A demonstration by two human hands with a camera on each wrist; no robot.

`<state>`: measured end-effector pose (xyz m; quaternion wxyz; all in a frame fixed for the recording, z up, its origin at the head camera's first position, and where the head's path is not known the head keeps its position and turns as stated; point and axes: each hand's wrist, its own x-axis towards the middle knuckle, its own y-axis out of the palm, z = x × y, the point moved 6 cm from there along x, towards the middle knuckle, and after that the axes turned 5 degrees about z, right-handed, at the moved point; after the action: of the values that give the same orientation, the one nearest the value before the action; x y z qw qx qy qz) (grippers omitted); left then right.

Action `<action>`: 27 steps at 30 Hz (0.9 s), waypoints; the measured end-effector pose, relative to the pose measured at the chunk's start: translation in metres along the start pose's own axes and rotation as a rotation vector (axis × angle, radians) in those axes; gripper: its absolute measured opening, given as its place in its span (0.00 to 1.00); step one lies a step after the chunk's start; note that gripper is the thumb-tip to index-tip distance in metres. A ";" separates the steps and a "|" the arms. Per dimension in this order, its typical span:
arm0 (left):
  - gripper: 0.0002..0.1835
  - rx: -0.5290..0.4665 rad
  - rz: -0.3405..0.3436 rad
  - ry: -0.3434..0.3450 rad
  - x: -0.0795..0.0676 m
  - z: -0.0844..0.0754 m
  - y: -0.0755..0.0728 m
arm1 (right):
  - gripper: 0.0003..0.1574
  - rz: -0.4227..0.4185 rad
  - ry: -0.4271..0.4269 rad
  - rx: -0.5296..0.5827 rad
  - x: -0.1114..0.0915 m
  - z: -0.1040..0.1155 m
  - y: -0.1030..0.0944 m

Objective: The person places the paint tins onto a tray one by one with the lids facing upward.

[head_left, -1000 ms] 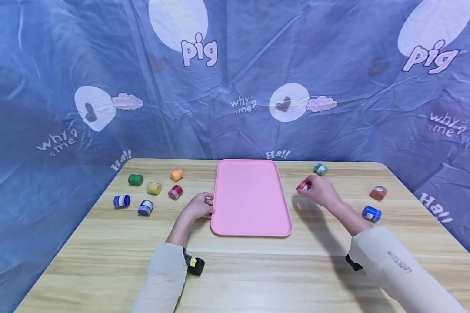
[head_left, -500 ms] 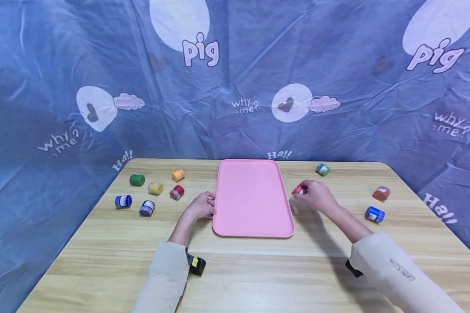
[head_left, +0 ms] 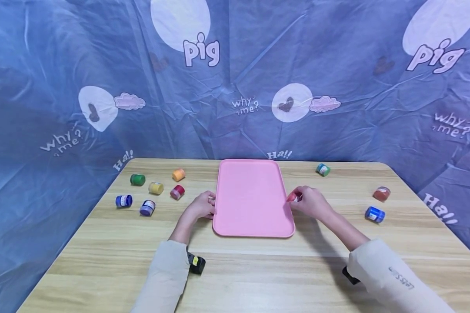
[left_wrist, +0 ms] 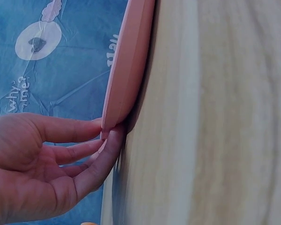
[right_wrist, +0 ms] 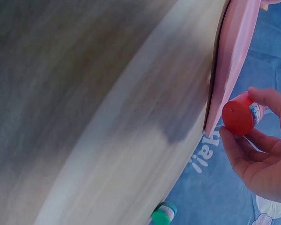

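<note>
A pink tray [head_left: 252,200] lies on the wooden table in the head view. My left hand [head_left: 198,206] pinches its left rim; the left wrist view has the thumb above the rim [left_wrist: 117,93] and a finger beneath. My right hand [head_left: 312,202] holds a small red paint jar [head_left: 292,198] at the tray's right edge. In the right wrist view, thumb and fingers grip this jar [right_wrist: 239,116] by its sides, with its red lid toward the camera and a label showing. The jar is raised off the table.
Left of the tray lie jars: green [head_left: 138,179], yellow [head_left: 156,188], orange [head_left: 178,174], dark red [head_left: 177,192], blue [head_left: 123,201] and purple [head_left: 147,208]. To the right are teal-green [head_left: 323,169], brownish-red [head_left: 381,193] and blue [head_left: 375,214] jars. A blue printed cloth [head_left: 235,87] hangs behind the table.
My right hand has carried the red paint jar leftward and slightly toward me, up to the tray's right edge. The left hand keeps its place on the rim. The head view shifted slightly.
</note>
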<state>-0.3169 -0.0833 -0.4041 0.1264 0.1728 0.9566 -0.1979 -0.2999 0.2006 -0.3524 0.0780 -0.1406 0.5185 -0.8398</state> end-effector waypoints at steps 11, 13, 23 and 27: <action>0.26 -0.010 -0.002 -0.005 -0.001 -0.001 0.000 | 0.10 0.026 0.007 0.072 -0.004 0.012 0.006; 0.26 -0.002 0.005 0.000 -0.001 -0.001 0.000 | 0.09 0.048 0.020 0.110 -0.005 0.014 0.007; 0.26 -0.005 0.010 0.010 0.019 0.015 -0.001 | 0.18 0.148 0.084 0.327 -0.012 0.020 0.020; 0.26 -0.002 0.019 0.023 0.023 0.018 -0.002 | 0.20 0.175 0.054 0.375 -0.015 0.019 0.024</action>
<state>-0.3354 -0.0857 -0.4267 0.1176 0.1840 0.9565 -0.1936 -0.2800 0.1779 -0.3681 0.1614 -0.0556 0.3650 -0.9152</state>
